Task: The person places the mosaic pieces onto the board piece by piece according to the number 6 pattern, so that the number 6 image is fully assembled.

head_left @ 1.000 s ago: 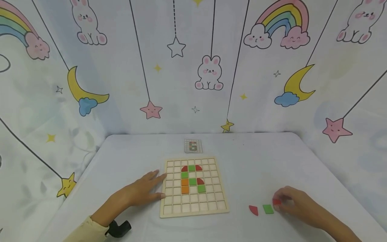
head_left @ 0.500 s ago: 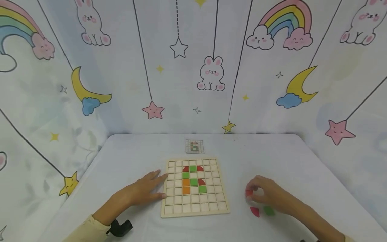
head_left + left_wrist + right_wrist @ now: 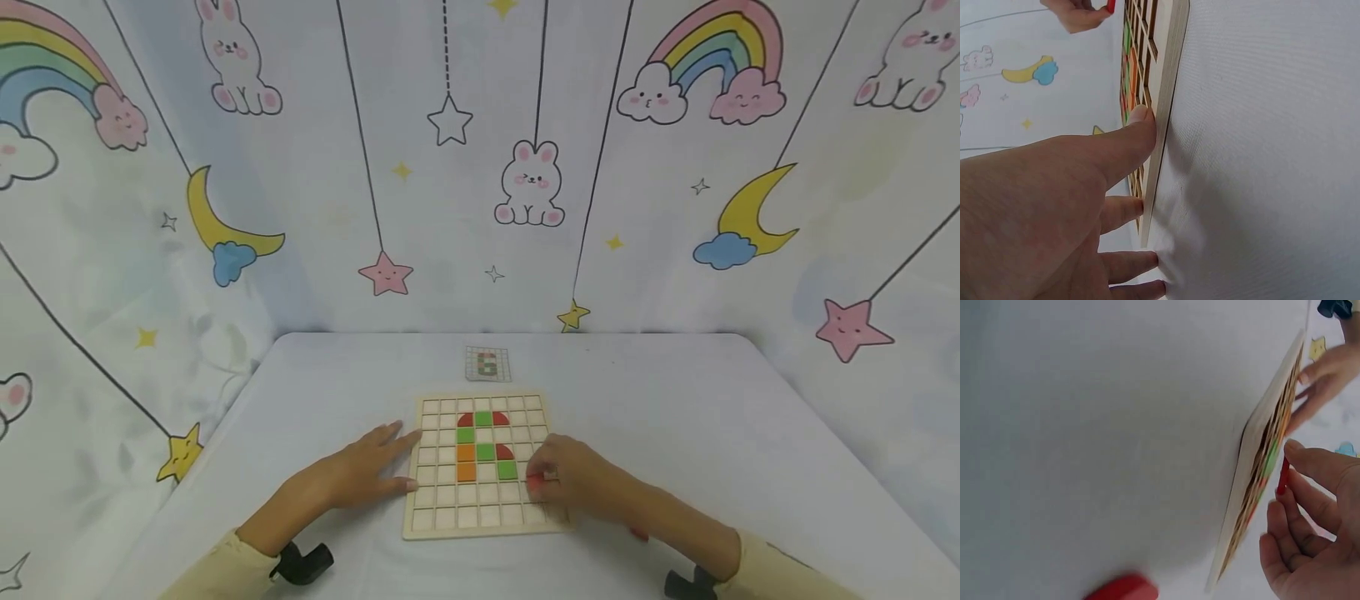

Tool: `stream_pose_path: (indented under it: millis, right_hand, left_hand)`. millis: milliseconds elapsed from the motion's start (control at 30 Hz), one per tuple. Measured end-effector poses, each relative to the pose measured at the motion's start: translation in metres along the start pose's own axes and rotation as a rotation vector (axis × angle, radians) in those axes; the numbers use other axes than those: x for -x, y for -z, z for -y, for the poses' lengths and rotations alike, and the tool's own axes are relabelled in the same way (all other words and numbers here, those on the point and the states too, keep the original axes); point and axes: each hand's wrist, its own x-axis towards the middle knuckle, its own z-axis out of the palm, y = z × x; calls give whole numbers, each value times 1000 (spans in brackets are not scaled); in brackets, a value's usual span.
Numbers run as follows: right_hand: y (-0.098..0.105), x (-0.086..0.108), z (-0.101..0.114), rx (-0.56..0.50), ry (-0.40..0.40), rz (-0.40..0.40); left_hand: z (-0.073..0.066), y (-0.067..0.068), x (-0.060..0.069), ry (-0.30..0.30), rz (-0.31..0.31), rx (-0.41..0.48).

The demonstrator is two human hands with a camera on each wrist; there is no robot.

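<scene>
A wooden grid board (image 3: 444,518) lies on the white table with green, orange and red tiles set in some of its squares. My left hand (image 3: 356,471) rests at the board's left edge, fingers spread, thumb (image 3: 1140,119) and a fingertip touching the rim. Over the board's right side, my right hand (image 3: 573,475) pinches a red tile (image 3: 1283,476) between thumb and fingers. In the head view that red tile (image 3: 535,482) is partly covered by the fingers. Another red tile (image 3: 1124,589) lies on the table, mostly hidden under the right forearm in the head view.
A small pattern card (image 3: 487,364) lies behind the board, showing a coloured figure on a grid. A cloth backdrop (image 3: 450,208) with rabbits, stars and moons rises behind the table. Dark wrist-worn devices (image 3: 303,564) sit on both wrists.
My right hand has carried the red tile leftward from the table's right side to over the board. My left hand has stayed at the board's edge. The head view has shifted slightly.
</scene>
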Motion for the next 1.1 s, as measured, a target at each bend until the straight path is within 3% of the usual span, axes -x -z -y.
stream_pose_path:
  millis: [400, 1100]
  right_hand:
    - [-18, -16, 20, 104, 39, 28]
    - [-19, -21, 22, 53, 19, 54]
  left_hand:
    - [-1, 0, -3, -12, -4, -3]
    - [-4, 1, -1, 3, 1, 2]
